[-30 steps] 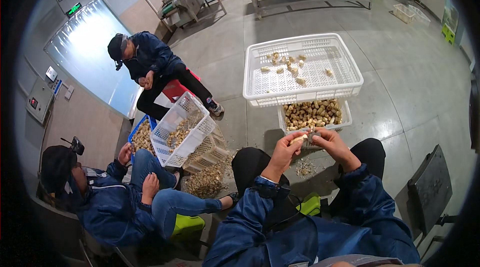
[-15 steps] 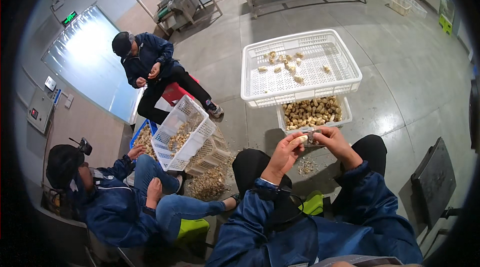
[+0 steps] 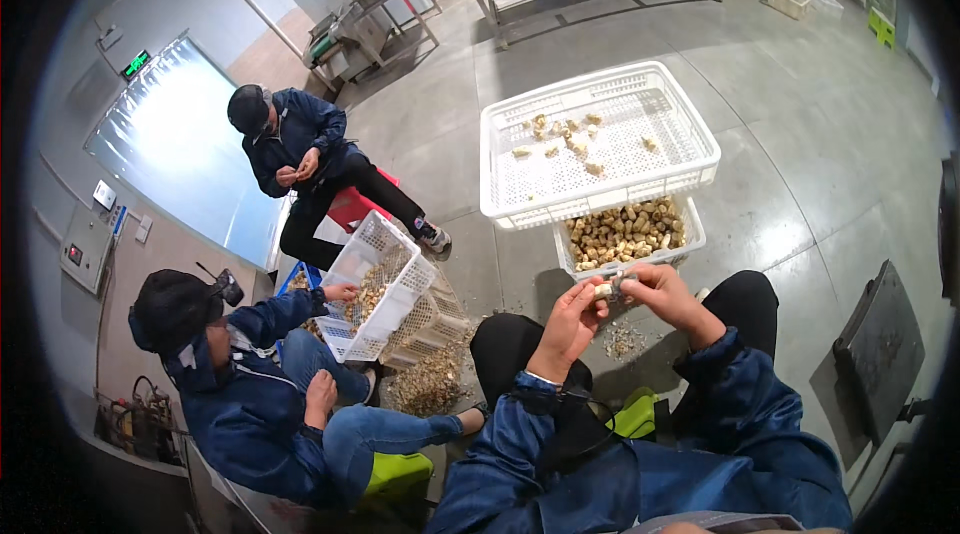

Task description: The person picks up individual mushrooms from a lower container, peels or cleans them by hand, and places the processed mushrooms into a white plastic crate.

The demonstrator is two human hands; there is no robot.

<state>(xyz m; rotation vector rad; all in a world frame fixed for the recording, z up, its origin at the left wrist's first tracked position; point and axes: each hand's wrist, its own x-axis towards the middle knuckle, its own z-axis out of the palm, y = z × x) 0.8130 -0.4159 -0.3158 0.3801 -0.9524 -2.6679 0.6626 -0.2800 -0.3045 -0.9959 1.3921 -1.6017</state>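
In front of my knees, my left hand (image 3: 568, 330) is closed round a short, pale, stubby piece of produce (image 3: 603, 290), perhaps a mushroom. My right hand (image 3: 668, 298) meets it from the other side, fingers pinched on a small grey tool (image 3: 622, 281), possibly a blade, which touches the piece's end. Beyond my hands is a white basket (image 3: 596, 208) with several pale pieces (image 3: 575, 144) scattered on its mesh bottom. Under it, a lower white crate (image 3: 692, 245) is filled with brownish, stubby pieces (image 3: 628, 232).
Trimmings (image 3: 624, 339) lie on the floor below my hands; a larger heap (image 3: 428, 380) is to the left. Two co-workers (image 3: 310, 144) sit at left around a tilted white basket (image 3: 392, 274) on another crate. A dark flat panel (image 3: 880, 339) stands at right, a metal table (image 3: 600, 9) far ahead.
The nearer co-worker has leaned forward and put a hand into the white basket at left. My hands stay together, with the pale piece shifted slightly between them.
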